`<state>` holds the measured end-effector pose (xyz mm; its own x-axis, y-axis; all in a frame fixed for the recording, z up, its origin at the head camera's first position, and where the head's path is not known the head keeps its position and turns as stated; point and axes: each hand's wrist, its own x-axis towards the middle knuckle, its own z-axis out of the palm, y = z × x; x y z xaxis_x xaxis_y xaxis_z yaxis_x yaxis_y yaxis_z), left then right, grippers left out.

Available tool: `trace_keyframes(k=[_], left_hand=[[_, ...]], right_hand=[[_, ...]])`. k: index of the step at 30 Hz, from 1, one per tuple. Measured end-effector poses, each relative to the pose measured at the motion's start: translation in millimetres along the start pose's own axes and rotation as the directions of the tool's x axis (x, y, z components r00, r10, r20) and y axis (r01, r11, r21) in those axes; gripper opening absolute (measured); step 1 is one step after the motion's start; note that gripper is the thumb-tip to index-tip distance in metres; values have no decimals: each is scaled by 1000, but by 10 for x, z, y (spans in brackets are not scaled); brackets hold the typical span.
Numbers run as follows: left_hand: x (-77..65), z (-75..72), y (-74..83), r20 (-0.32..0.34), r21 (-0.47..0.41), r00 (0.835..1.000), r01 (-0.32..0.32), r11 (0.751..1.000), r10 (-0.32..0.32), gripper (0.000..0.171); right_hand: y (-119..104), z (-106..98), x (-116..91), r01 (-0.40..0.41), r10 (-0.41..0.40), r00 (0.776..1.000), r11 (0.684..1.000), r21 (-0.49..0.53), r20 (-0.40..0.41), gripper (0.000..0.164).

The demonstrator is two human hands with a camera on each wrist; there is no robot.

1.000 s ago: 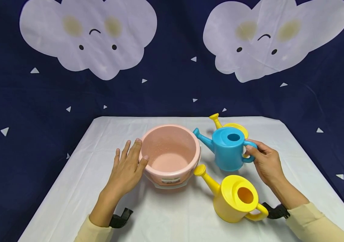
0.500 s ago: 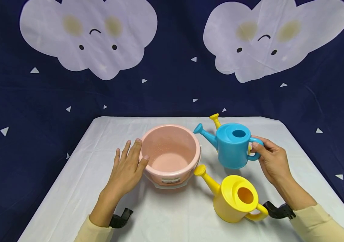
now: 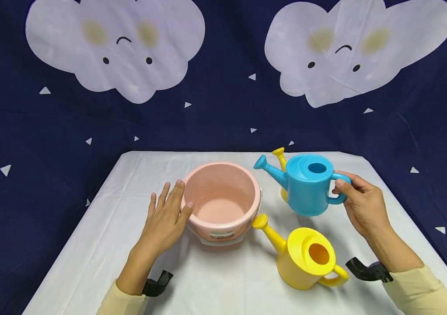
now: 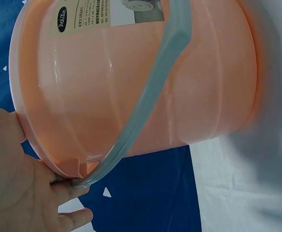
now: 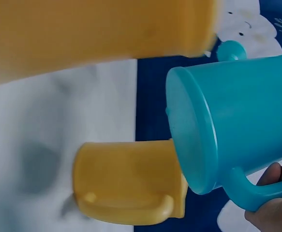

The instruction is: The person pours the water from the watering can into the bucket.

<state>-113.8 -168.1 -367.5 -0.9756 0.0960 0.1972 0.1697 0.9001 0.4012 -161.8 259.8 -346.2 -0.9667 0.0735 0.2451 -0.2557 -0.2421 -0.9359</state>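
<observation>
A blue watering can (image 3: pixel 308 192) hangs upright above the table, its spout pointing left. My right hand (image 3: pixel 367 208) grips it by the looped handle; in the right wrist view its base (image 5: pixel 191 130) shows raised off the cloth. To the left stands a pink bucket (image 3: pixel 223 226), with nothing visible inside. My left hand (image 3: pixel 163 225) rests on its left rim, fingers extended; the left wrist view shows a grey bail handle (image 4: pixel 148 96) hanging along the bucket's side. A yellow watering can (image 3: pixel 302 269) stands nearer to me, spout toward the bucket.
Behind the blue can is a second yellow watering can (image 5: pixel 131 179), mostly hidden in the head view. White cloth covers the table (image 3: pixel 101 245). A dark blue curtain (image 3: pixel 215 122) with clouds hangs past the far edge.
My right hand has carried the blue watering can to the right and upward, away from the bucket, so it covers more of the far yellow can. My left hand and the bucket have stayed put.
</observation>
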Motion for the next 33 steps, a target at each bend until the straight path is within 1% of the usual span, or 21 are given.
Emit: trace_keyframes(k=[5, 9, 13, 16, 23, 33], left_hand=[[5, 0, -1, -1, 3, 1000, -2, 1000, 2, 64], [12, 3, -5, -6, 14, 1000, -9, 1000, 9, 64], [8, 1, -6, -8, 14, 1000, -10, 1000, 10, 64], [2, -1, -8, -7, 11, 1000, -10, 1000, 10, 65], [4, -7, -5, -2, 5, 1000, -14, 1000, 14, 65], [2, -7, -1, -4, 6, 1000, -8, 1000, 8, 65]], right_hand=[[-109, 2, 11, 31, -30, 999, 1000, -8, 11, 22], [-186, 13, 5, 33, -33, 999, 999, -19, 10, 23], [-249, 25, 2, 39, -39, 999, 999, 5, 35, 23], [-283, 39, -4, 46, -46, 998, 999, 3, 50, 23], [-358, 74, -28, 43, -41, 998, 997, -59, 43, 22], [-439, 118, -54, 53, -43, 996, 990, -132, 81, 24]])
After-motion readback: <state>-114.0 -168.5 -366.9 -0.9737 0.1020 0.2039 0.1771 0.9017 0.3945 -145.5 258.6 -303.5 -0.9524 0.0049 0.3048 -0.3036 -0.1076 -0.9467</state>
